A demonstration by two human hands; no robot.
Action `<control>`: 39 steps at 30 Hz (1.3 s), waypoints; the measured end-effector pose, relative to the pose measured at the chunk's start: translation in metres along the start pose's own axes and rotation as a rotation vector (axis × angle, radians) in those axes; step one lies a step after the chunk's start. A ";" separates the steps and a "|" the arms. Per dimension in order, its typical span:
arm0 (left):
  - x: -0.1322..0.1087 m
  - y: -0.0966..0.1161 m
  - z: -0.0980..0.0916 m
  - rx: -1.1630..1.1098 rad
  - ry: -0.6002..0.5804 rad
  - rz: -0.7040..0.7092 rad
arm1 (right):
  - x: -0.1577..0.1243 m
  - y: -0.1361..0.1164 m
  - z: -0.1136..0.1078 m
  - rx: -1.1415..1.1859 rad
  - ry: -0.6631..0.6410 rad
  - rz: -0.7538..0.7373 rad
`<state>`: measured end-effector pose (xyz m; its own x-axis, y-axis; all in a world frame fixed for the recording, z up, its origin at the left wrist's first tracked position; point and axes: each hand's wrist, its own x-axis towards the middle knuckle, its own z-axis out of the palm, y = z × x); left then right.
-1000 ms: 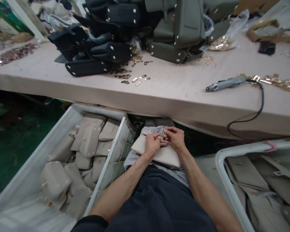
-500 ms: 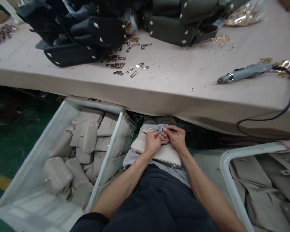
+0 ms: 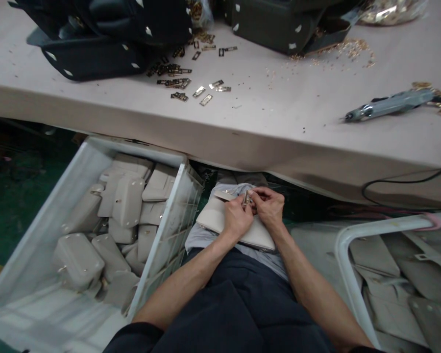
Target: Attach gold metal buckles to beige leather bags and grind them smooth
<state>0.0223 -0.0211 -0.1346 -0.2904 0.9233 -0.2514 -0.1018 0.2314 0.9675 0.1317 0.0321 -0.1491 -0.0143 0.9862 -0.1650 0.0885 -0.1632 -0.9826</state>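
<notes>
A cream handbag [image 3: 213, 217] lies across my lap on a grey cloth [image 3: 196, 239]. Above its middle, my left hand [image 3: 238, 215] and my right hand [image 3: 269, 206] meet, fingers closed. Between their fingertips is a small shiny metal plate [image 3: 247, 198], which looks like a bag's clasp fitting. Both hands pinch it, one from each side. My fingers partly cover it, so whether it is fixed to the bag cannot be seen. The bag's flap edge, with a bit of metal, shows just left of the hands.
On the table [image 3: 132, 105] lie metal plates [image 3: 199, 91], a grey electric screwdriver [image 3: 389, 105] with a cord, and dark bags [image 3: 91, 59]. A white crate [image 3: 172, 196] of beige bags stands at my left. Another bin [image 3: 341, 255] of bags stands at my right.
The view has shifted slightly, so the table sits higher in the picture. My left hand's fingers have turned a little around the metal plate. Both hands keep their pinch.
</notes>
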 end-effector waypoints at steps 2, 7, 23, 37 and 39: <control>0.000 0.002 -0.001 0.043 0.014 0.037 | 0.000 0.000 0.002 -0.025 0.003 -0.012; 0.001 0.002 -0.001 0.085 0.024 0.072 | 0.000 0.003 0.001 -0.124 0.002 -0.131; 0.007 -0.001 -0.005 -0.204 -0.077 -0.202 | 0.003 -0.001 -0.006 -0.167 -0.064 -0.240; 0.008 0.001 -0.005 -0.241 -0.025 -0.244 | -0.001 0.000 -0.007 -0.172 -0.084 -0.362; 0.008 0.000 -0.004 -0.251 -0.015 -0.244 | -0.001 0.000 -0.007 -0.179 -0.086 -0.379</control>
<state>0.0158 -0.0147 -0.1365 -0.2154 0.8548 -0.4721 -0.3979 0.3647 0.8418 0.1383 0.0318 -0.1483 -0.1609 0.9683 0.1910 0.2322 0.2252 -0.9462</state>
